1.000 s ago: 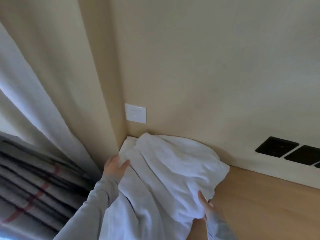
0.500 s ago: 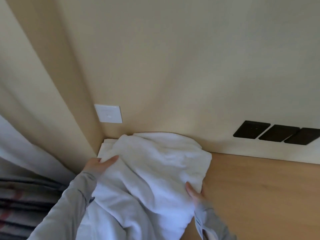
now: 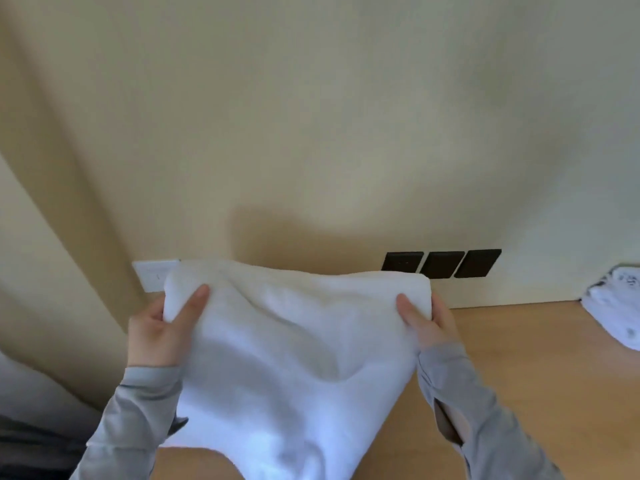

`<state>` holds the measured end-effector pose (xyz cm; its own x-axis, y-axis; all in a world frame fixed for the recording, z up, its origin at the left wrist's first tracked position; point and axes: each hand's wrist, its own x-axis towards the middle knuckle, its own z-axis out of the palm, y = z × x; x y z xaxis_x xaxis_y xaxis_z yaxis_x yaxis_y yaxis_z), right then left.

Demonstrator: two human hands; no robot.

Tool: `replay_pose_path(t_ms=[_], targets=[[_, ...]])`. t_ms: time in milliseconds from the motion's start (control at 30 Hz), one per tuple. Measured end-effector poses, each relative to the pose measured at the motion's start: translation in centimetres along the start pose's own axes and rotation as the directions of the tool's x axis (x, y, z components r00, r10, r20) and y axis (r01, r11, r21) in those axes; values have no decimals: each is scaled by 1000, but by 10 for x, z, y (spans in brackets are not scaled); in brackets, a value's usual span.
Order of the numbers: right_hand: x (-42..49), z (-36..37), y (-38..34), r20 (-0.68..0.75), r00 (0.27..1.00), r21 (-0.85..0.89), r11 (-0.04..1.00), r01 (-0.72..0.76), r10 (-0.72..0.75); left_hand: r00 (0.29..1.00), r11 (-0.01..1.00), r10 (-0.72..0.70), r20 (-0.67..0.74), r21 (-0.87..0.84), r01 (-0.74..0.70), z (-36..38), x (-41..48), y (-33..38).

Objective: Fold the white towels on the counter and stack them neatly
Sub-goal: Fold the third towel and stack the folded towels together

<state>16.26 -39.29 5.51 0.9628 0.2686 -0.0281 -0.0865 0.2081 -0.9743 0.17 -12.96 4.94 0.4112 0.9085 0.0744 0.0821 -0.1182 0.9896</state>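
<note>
A white towel [image 3: 294, 358] is held up above the wooden counter [image 3: 540, 382], its top edge stretched level between my two hands. My left hand [image 3: 159, 334] pinches the upper left corner, thumb on the front of the cloth. The upper right corner is gripped the same way by my right hand [image 3: 426, 323]. The towel's lower part hangs down and hides the counter below it. Another crumpled white towel [image 3: 616, 306] lies on the counter at the far right edge of the view.
A beige wall rises right behind the counter. It carries a white switch plate [image 3: 152, 275] at the left corner and three black socket plates [image 3: 441, 264] to the right. A side wall closes off the left.
Both hands have lifted the towel out of the left corner and spread it taut between them. The view has swung right, bringing the second towel into sight.
</note>
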Motion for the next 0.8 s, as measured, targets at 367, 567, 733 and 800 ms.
replay_pose_path(t_ms=[367, 567, 733, 800], targets=[[-8, -106, -117, -147, 942, -22, 953, 301, -301, 939, 957, 279, 202, -141, -254, 99, -47, 116], [-9, -213, -133, -272, 885, -67, 925, 375, -378, 870, 945, 318, 376, -51, -324, 214, -84, 157], [7, -309, -86, -404, 874, -113, 963, 244, -269, 805, 920, 122, 580, 238, -311, 351, -126, 125], [16, -346, -45, -466, 878, -108, 992, 69, -111, 759, 873, 11, 651, 364, -325, 404, -147, 83]])
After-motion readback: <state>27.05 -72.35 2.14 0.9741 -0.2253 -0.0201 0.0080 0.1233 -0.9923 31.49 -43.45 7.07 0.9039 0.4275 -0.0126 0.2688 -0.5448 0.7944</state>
